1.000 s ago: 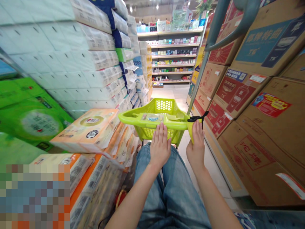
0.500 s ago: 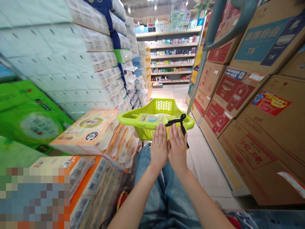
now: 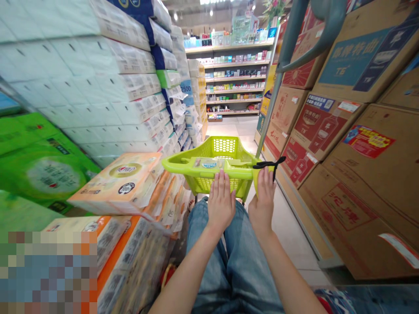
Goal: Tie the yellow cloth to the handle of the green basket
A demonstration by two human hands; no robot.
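Observation:
A lime-green plastic shopping cart (image 3: 196, 174) stands just ahead of my knees, a label on its handle bar. My left hand (image 3: 221, 205) lies against the middle of the handle, fingers stretched out flat and holding nothing. At the handle's right end, my right hand (image 3: 263, 203) has hold of a yellow piece (image 3: 255, 179) with a black ribbon bow (image 3: 273, 165) tied on it. The fingers are fairly straight over that piece, and the thumb's grip is hidden. What the yellow piece is, I cannot make out.
Tissue packs (image 3: 111, 174) are stacked close on the left, with white packs (image 3: 81, 56) piled behind. Cardboard cartons (image 3: 360, 183) line the right side, beside a grey upright handle (image 3: 288, 48). Stocked shelves (image 3: 235, 72) stand at the aisle's far end.
My right hand has moved right along the handle, away from my left hand, and the yellow piece with its black bow has gone with it. My left hand has stayed nearly still.

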